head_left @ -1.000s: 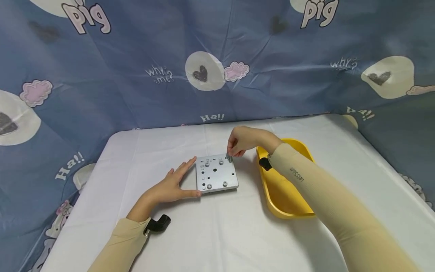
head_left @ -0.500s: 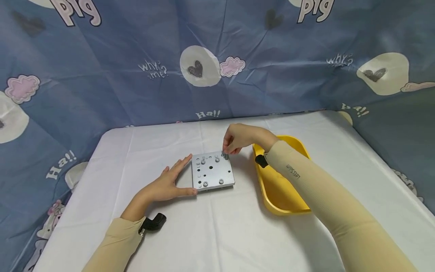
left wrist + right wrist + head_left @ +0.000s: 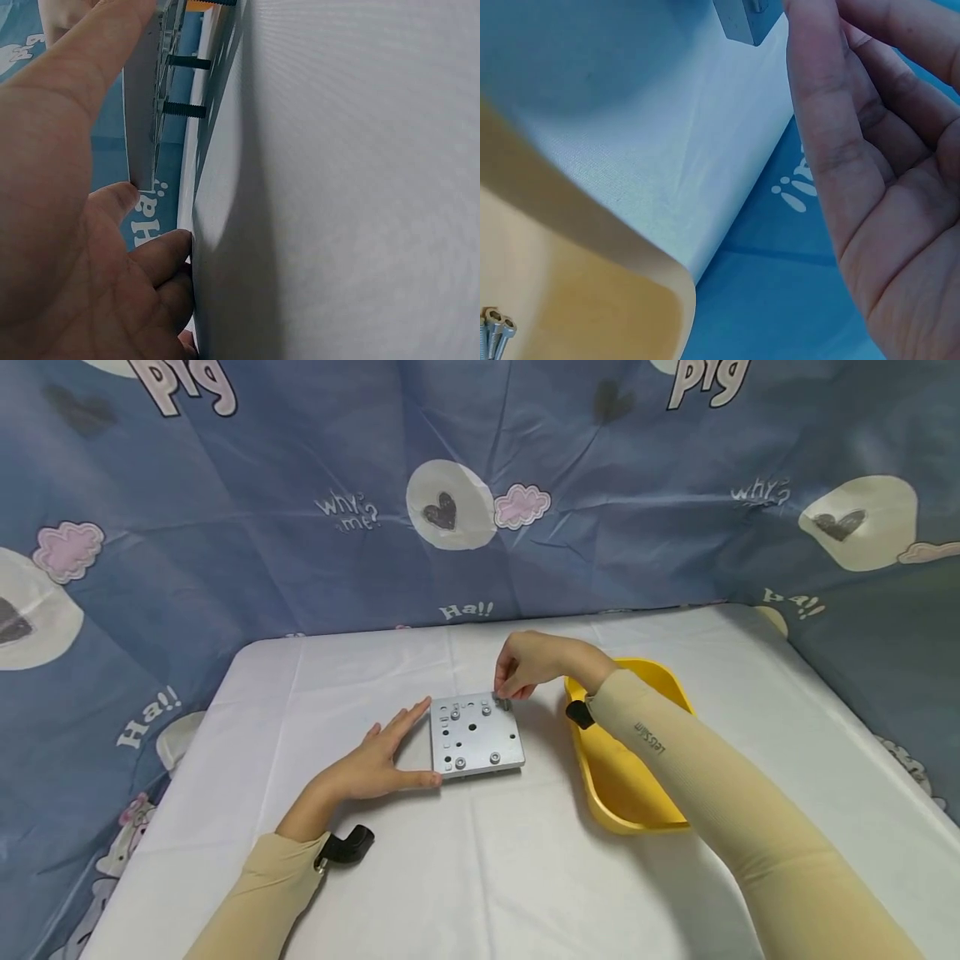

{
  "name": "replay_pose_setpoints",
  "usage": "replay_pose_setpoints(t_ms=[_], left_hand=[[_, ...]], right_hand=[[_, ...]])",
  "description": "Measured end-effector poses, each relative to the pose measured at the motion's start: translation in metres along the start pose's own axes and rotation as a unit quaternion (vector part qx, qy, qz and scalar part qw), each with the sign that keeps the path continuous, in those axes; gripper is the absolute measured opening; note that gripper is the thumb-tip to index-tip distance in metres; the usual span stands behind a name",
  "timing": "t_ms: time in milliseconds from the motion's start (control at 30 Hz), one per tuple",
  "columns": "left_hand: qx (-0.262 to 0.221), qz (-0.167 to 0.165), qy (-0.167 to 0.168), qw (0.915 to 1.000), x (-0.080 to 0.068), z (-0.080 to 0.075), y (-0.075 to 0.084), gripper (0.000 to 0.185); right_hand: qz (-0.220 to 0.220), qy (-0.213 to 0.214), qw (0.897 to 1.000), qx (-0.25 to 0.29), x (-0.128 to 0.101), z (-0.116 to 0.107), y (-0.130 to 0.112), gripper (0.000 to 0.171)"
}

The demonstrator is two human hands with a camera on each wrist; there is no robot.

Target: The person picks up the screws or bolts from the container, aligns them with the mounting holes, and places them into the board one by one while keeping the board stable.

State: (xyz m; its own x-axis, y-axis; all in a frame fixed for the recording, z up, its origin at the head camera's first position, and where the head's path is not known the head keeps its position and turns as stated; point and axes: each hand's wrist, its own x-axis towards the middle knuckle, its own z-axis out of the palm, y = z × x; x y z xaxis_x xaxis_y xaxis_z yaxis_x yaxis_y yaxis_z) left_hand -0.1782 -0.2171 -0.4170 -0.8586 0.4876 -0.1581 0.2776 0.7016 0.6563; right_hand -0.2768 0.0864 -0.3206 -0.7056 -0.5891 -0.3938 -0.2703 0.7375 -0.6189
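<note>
A square silver metal plate (image 3: 487,739) with several holes and socket-head screws lies on the white cloth. Threaded screw ends (image 3: 186,110) stick out of its underside. My left hand (image 3: 367,766) is spread along the left side, its straight thumb touching the front left corner and the index fingertip at the back left one. Above the back right corner, my right hand (image 3: 525,662) pinches a small metal screw (image 3: 506,702), mostly hidden by the fingertips. In the right wrist view, the fingers (image 3: 821,82) are right by the plate corner (image 3: 742,22).
To the right of the plate stands a yellow bin (image 3: 600,802), partly under the right forearm. Several loose socket-head screws (image 3: 496,328) lie inside it. A blue printed curtain (image 3: 300,485) hangs behind the table's back edge.
The screw at the back right corner shows less below the right fingertips than it did. The left hand keeps its place at the plate, and the head view has shifted slightly.
</note>
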Motion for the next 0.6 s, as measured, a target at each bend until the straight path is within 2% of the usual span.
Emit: replay_pose_setpoints(t_ms=[600], left_hand=[[0.007,-0.004,-0.003,1.0000,0.0011,-0.0013,-0.0008,0.121]], right_hand=[[-0.002,-0.001,1.000,-0.020,-0.0021,-0.0017,-0.0002,0.007]])
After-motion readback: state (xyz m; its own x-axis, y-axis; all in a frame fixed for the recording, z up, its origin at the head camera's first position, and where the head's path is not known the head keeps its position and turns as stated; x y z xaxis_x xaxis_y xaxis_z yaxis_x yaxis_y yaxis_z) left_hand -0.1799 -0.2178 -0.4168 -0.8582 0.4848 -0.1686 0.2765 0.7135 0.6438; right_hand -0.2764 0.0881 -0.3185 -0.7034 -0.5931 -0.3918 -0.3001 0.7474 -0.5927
